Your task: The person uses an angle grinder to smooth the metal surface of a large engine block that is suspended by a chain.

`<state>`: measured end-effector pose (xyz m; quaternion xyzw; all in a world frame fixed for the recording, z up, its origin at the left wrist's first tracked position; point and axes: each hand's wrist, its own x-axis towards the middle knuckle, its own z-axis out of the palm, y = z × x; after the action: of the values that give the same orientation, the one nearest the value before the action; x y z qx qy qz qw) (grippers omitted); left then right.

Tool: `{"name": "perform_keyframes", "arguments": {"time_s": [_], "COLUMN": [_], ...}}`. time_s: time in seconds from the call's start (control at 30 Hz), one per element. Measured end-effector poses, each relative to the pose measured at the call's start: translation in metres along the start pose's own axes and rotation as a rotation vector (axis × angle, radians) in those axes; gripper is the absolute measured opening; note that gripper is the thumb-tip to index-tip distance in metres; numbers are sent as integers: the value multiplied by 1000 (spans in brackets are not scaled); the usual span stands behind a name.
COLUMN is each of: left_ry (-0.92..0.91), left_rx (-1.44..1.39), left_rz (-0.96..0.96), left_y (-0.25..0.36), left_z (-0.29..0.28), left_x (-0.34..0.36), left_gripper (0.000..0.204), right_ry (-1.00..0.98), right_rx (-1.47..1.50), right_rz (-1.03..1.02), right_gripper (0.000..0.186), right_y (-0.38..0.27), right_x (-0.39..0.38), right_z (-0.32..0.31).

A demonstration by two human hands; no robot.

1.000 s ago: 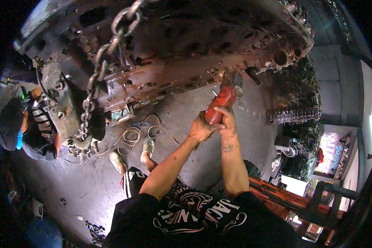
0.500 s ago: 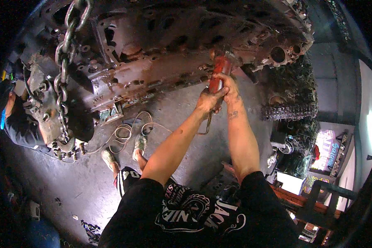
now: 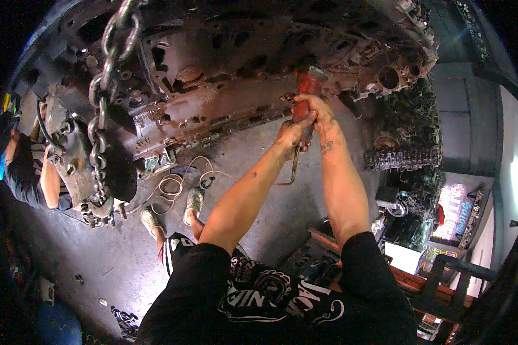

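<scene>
Both of my hands are wrapped around a red, greasy power tool (image 3: 308,83) whose head is up against the large dark, greasy engine block (image 3: 224,80) above me. My left hand (image 3: 296,131) grips the tool's lower end, with its thumb over the body. My right hand (image 3: 321,112) holds it a little higher. A bent metal pipe or hose (image 3: 293,172) hangs below the tool; what it joins is unclear. The exact point where the tool meets the block is hard to make out.
A heavy chain (image 3: 101,115) hangs at left beside a metal bracket (image 3: 69,155). Behind it a co-worker (image 3: 26,172) bends. A thin coiled hose (image 3: 172,181) lies on the floor (image 3: 109,270) near my shoes. Dark engine parts (image 3: 403,132) are piled at right.
The red tool and my hands have moved upward onto the block since a second ago, and tipped more upright. The co-worker's arm has shifted, and the chain sits further left in view.
</scene>
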<state>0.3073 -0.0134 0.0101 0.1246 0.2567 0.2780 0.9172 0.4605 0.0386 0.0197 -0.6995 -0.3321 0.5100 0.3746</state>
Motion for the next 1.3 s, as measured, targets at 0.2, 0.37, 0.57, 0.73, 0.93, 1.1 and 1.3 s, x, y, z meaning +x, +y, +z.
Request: {"name": "perform_keyframes", "arguments": {"time_s": [0.2, 0.37, 0.57, 0.73, 0.93, 1.1, 1.3], "left_ry": [47, 100, -36, -62, -46, 33, -17], "left_rx": [124, 622, 554, 475, 328, 158, 27], "left_rz": [22, 239, 203, 165, 103, 32, 12], "left_y": [14, -32, -71, -55, -10, 0, -17], "left_z": [-15, -34, -19, 14, 32, 45, 30], "left_x": [0, -49, -78, -33, 33, 61, 86], "left_gripper": [56, 63, 78, 70, 54, 48, 48], "right_ry": [1, -6, 215, 160, 104, -45, -33], "right_rx": [91, 496, 495, 495, 371, 316, 232], "right_rz": [224, 47, -216, -185, 15, 25, 104], "right_gripper": [25, 34, 37, 29, 35, 27, 23], "right_y": [-33, 37, 61, 24, -15, -5, -2], "right_x": [-22, -95, -163, -125, -25, 31, 42], "right_z": [45, 44, 34, -4, -32, -63, -58]}}
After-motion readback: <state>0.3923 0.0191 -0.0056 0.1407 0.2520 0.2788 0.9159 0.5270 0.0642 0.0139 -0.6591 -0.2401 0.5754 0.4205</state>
